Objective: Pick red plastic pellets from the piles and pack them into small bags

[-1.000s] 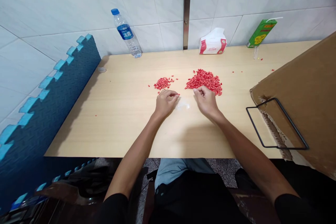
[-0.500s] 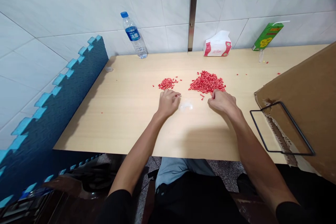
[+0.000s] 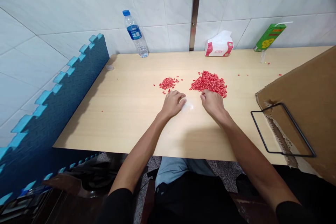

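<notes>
Across the middle of the table [image 3: 105, 122] lie a small bead pile [image 3: 167, 83] and, nearer the right edge, a large bead pile [image 3: 209, 81]. The left hand [image 3: 172, 104] has thumb and fingers slightly parted, nothing visible between; the right hand [image 3: 213, 104] curls by the large bead pile, its hold impossible to tell. 1 bottle [image 3: 136, 35], 1 tissue pack [image 3: 219, 47] and 1 carton [image 3: 270, 37] line the back edge; a cardboard box [image 3: 304, 91] hides the front right corner

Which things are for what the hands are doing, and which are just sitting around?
Seem in use:
small red pile, near the left hand
big red pile, at the right hand

Seem just there:
water bottle
tissue pack
green carton
cardboard
</notes>
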`<state>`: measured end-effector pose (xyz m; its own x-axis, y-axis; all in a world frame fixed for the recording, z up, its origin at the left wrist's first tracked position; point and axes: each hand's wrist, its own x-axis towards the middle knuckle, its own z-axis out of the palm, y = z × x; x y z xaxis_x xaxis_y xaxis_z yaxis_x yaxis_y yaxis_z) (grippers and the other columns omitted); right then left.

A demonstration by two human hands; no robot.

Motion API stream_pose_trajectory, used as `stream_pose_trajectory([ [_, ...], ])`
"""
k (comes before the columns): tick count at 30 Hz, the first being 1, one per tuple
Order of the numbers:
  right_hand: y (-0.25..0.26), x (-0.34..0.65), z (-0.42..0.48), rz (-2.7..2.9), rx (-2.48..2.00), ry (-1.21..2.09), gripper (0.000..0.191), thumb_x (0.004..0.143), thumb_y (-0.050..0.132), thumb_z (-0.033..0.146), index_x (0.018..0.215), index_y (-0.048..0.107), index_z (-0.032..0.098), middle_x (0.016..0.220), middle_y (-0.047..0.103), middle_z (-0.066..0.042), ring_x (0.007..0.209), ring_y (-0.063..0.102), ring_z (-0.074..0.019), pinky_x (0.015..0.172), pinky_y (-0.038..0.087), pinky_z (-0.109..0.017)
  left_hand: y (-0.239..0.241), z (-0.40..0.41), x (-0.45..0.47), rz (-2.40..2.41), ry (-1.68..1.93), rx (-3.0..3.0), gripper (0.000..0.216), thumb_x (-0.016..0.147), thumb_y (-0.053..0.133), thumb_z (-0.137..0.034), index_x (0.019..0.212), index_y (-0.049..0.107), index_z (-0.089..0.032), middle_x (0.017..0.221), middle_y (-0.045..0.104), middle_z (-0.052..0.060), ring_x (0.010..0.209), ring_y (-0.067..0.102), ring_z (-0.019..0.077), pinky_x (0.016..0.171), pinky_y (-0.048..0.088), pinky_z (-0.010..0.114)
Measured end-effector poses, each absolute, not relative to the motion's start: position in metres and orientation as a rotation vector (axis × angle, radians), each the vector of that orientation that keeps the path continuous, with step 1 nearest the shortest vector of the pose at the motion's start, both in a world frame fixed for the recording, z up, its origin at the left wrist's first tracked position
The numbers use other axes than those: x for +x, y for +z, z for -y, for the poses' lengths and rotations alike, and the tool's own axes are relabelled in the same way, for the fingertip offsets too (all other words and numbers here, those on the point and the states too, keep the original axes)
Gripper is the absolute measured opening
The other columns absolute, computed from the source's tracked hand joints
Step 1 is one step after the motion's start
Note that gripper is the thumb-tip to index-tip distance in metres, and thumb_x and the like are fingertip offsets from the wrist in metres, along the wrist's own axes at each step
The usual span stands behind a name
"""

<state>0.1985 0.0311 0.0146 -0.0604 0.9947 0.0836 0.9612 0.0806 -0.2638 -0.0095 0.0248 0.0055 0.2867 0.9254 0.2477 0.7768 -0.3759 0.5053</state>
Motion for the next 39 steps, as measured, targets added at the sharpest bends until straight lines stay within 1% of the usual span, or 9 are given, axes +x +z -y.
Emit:
stream_pose_trajectory([
  [5,0.009,0.203,-0.037,2.141,-1.921,0.147,0.024,0.092,0.043,0.024,0.095,0.065,0.017,0.084,0.072,-0.012,0.078,0.065,-0.0245,0.077,0.039,-0.034,0.013,-0.021,-0.015,-1.409,0.646,2.332,0.027,0.082,0.060,-0.040,0.099,0.070,-0.022,0.099,0.065,0.006,0.096,0.054,0.0251,0.087,0.039,0.039],
  [8,0.010,0.205,-0.035,2.075,-1.908,0.135,0.026,0.093,0.041,0.027,0.099,0.064,0.015,0.083,0.071,-0.013,0.078,0.065,-0.0255,0.077,0.041,-0.035,0.016,-0.019,-0.016,-1.336,0.593,2.382,0.027,0.075,0.068,-0.040,0.095,0.071,-0.023,0.098,0.065,0.006,0.094,0.054,0.0250,0.084,0.041,0.038],
  [10,0.011,0.206,-0.033,1.992,-1.854,0.174,0.027,0.094,0.040,0.029,0.102,0.062,0.016,0.086,0.071,-0.012,0.081,0.065,-0.0259,0.076,0.042,-0.034,0.016,-0.019,-0.016,-1.335,0.585,2.388,0.019,0.077,0.067,-0.036,0.090,0.072,-0.022,0.094,0.065,0.006,0.091,0.055,0.0240,0.083,0.041,0.037],
  [14,0.006,0.205,-0.034,1.784,-1.555,0.430,0.023,0.093,0.044,0.033,0.100,0.060,0.017,0.090,0.071,-0.009,0.083,0.066,-0.0225,0.077,0.047,-0.033,0.011,-0.021,-0.013,-1.342,0.639,2.324,0.012,0.081,0.062,-0.029,0.081,0.072,-0.021,0.084,0.066,0.005,0.085,0.056,0.0213,0.078,0.042,0.034],
  [18,-0.005,0.200,-0.039,1.431,-1.250,0.745,0.021,0.085,0.056,0.038,0.092,0.058,0.019,0.082,0.068,-0.004,0.077,0.068,-0.0179,0.071,0.053,-0.030,0.009,-0.021,-0.012,-1.340,0.706,2.229,0.015,0.082,0.058,-0.025,0.081,0.072,-0.019,0.080,0.066,0.004,0.079,0.057,0.0183,0.073,0.044,0.030],
  [25,-0.007,0.193,-0.037,1.331,-1.184,0.922,0.022,0.079,0.059,0.032,0.096,0.064,0.018,0.072,0.063,0.000,0.058,0.060,-0.0115,0.055,0.053,-0.025,0.013,-0.018,-0.009,-1.326,0.793,2.001,0.018,0.081,0.053,-0.021,0.084,0.070,-0.017,0.086,0.069,0.003,0.071,0.057,0.0133,0.066,0.044,0.025],
  [31,-0.009,0.179,-0.028,1.276,-0.937,1.360,0.020,0.074,0.068,0.030,0.085,0.056,0.019,0.069,0.066,0.001,0.058,0.065,-0.0124,0.061,0.055,-0.028,0.012,-0.018,-0.007,-1.304,0.886,1.837,0.015,0.078,0.057,-0.024,0.080,0.069,-0.014,0.077,0.068,0.002,0.065,0.055,0.0110,0.064,0.044,0.023],
  [36,-0.010,0.176,-0.025,1.330,-0.943,1.425,0.016,0.075,0.066,0.027,0.084,0.058,0.017,0.065,0.065,0.001,0.048,0.059,-0.0099,0.052,0.049,-0.024,0.009,-0.019,-0.006,-1.247,0.908,1.798,0.013,0.074,0.061,-0.023,0.079,0.068,-0.014,0.074,0.067,0.001,0.063,0.053,0.0099,0.062,0.042,0.022],
  [39,-0.008,0.176,-0.023,1.368,-0.983,1.423,0.013,0.074,0.065,0.025,0.082,0.061,0.015,0.064,0.065,0.000,0.049,0.059,-0.0105,0.053,0.049,-0.024,0.010,-0.018,-0.005,-1.247,0.915,1.779,0.014,0.074,0.061,-0.024,0.079,0.069,-0.014,0.072,0.067,0.001,0.062,0.053,0.0100,0.061,0.042,0.022],
])
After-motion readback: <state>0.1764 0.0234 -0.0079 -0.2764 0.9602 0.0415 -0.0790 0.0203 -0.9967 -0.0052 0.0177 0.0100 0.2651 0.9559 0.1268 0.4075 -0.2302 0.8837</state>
